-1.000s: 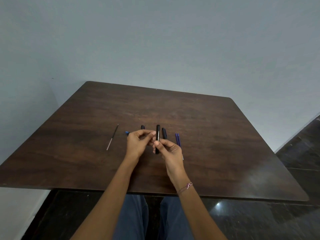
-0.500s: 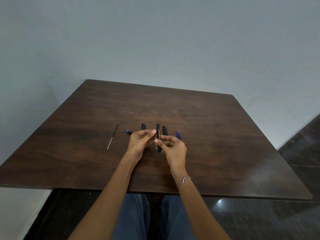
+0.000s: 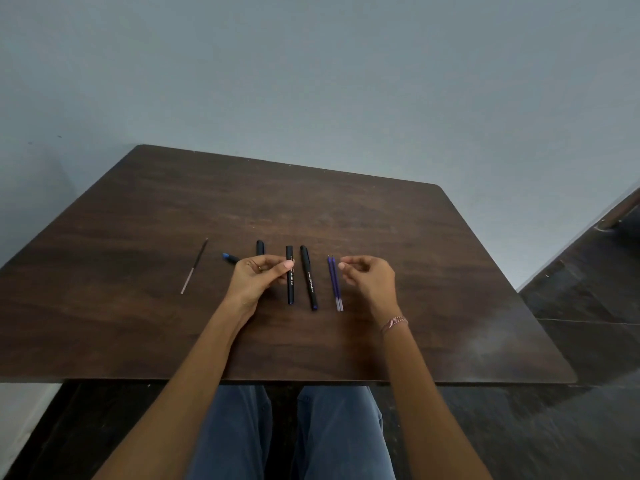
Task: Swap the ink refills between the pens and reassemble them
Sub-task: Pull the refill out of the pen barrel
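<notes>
1. Dark wooden bench [image 3: 450,271] against a plain grey-blue wall, seen from your head camera. The pen parts lie in a row across its middle, right at your hands.
2. Your left hand [image 3: 256,278] has curled fingers, with the thumb tip at the upper end of the first black barrel [image 3: 290,282]. I cannot tell whether it pinches anything. Your right hand [image 3: 370,275] hovers just beside the two blue refills [image 3: 335,285], fingers loosely curled and holding nothing.
3. The blue refills lie touching, side by side, right of the second black barrel [image 3: 309,277]. A thin dark refill [image 3: 194,266] lies well apart on the left. A blue-tipped piece [image 3: 230,258] and a short black piece [image 3: 260,247] show beyond your left hand.
4. Because the blue refills touch, a quick pinch likely lifts both or flicks one away.
5. The two barrels look alike, so you could slide a refill back into its own pen and undo the swap.
6. Everything here is round, and a sweeping wrist could roll the small pieces out of order.
</notes>
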A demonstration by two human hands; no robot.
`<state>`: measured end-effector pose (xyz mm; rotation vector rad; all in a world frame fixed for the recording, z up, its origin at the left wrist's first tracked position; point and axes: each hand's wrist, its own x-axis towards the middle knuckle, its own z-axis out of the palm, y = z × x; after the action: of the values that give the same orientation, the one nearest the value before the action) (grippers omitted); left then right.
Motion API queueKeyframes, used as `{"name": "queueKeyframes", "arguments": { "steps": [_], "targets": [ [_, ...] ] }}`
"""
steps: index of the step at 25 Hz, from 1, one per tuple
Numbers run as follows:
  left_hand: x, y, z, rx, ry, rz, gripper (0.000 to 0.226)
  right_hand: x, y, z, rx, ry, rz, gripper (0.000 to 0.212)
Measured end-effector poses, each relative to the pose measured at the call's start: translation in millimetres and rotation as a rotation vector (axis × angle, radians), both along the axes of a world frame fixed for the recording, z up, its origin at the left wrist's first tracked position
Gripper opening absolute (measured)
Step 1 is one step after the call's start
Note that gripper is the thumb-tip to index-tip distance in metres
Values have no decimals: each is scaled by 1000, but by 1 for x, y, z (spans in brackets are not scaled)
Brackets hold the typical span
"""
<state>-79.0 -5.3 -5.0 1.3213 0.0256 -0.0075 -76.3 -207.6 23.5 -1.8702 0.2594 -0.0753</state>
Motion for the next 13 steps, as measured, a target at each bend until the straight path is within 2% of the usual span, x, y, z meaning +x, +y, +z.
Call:
{"name": "queueKeyframes", "arguments": {
  "steps": [4, 8, 13],
  "targets": [
    [0, 0, 0, 36, -16, -16, 6, 20, -12, -8, -110, 100, 6, 19],
    [-1, -1, 1, 56, -34, -16, 5, 30, -11, -6, -241, 122, 49, 13],
    [-1, 1, -2, 71, -53, -22, 6, 36, -8, -9, -303, 172, 56, 14]
  ]
}}
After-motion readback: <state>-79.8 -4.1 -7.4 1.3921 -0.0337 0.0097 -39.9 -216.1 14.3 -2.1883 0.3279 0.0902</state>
